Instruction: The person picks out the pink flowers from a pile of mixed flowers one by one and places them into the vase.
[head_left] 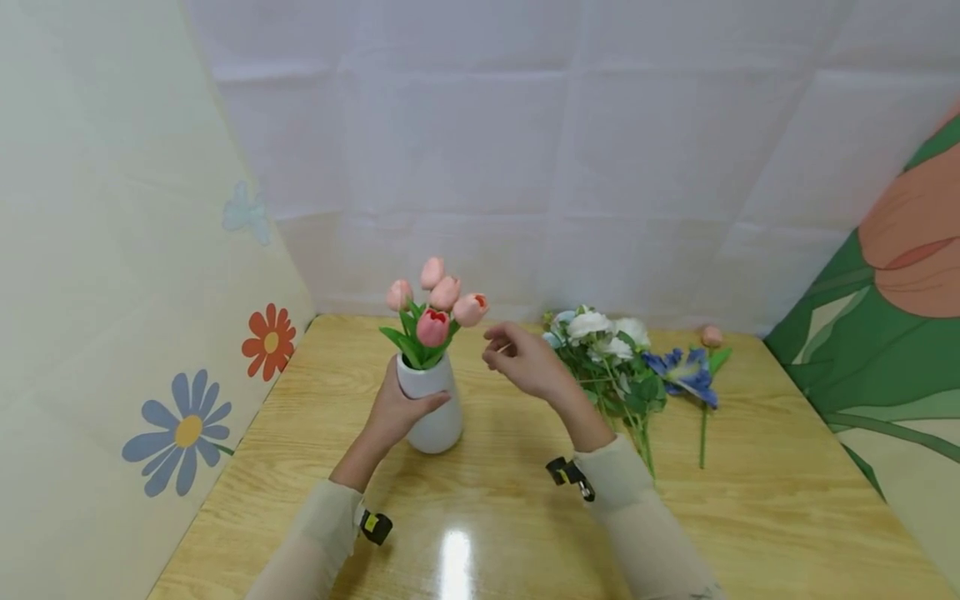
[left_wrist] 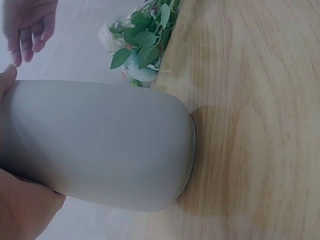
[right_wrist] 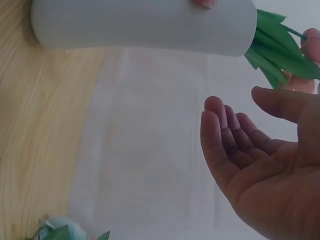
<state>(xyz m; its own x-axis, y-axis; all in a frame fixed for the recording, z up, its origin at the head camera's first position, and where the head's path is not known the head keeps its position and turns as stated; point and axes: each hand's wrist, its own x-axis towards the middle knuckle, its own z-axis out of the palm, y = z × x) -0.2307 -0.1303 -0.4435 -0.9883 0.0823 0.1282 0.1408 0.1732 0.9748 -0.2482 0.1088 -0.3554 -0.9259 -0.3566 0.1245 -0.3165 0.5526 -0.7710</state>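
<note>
A white vase (head_left: 433, 417) stands upright on the wooden table, with several pink tulips (head_left: 445, 293) and their green leaves rising out of its mouth. My left hand (head_left: 395, 406) grips the vase near the top, the thumb across its front. In the left wrist view the vase (left_wrist: 100, 145) fills the middle, its base on the table. To the right of the tulips my right hand (head_left: 525, 360) hovers with relaxed, slightly bent fingers. Nothing lies in its palm in the right wrist view, where the hand (right_wrist: 265, 165) is apart from the vase (right_wrist: 150, 25).
Right of my right hand lies a bunch of white roses (head_left: 592, 327) with green stems. Beside it are a blue lily-like flower (head_left: 684, 372) and a single pink tulip (head_left: 711, 337). A white cloth wall (head_left: 465, 150) closes the table's back; printed panels stand at both sides.
</note>
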